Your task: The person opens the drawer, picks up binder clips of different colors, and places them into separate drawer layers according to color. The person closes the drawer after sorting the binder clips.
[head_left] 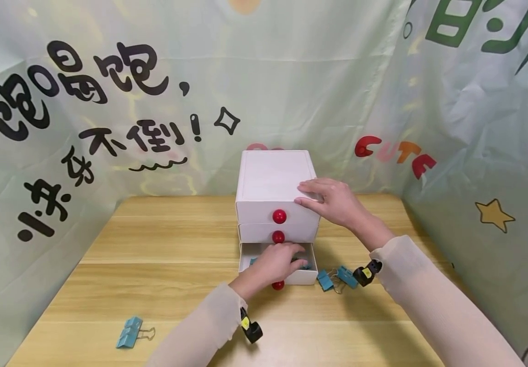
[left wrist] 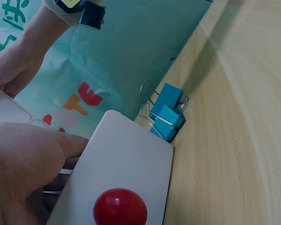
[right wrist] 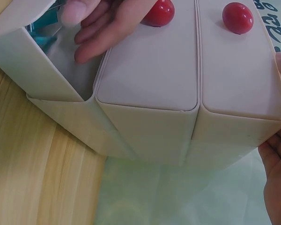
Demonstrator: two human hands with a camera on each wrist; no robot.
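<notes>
A white desktop drawer box with red round knobs stands on the table, its bottom drawer pulled out. My left hand reaches over that drawer's front, fingers loosely extended inside it. Teal binder clips lie in the drawer beside the fingers, partly hidden by the hand and the drawer front. Nothing shows between thumb and fingers in the right wrist view. Up at the box's top right edge, my right hand rests with fingers spread along the top and side.
Two teal binder clips lie together on the table, just right of the open drawer. Another teal binder clip is at the front left. Printed cloth hangs behind and beside the wooden table.
</notes>
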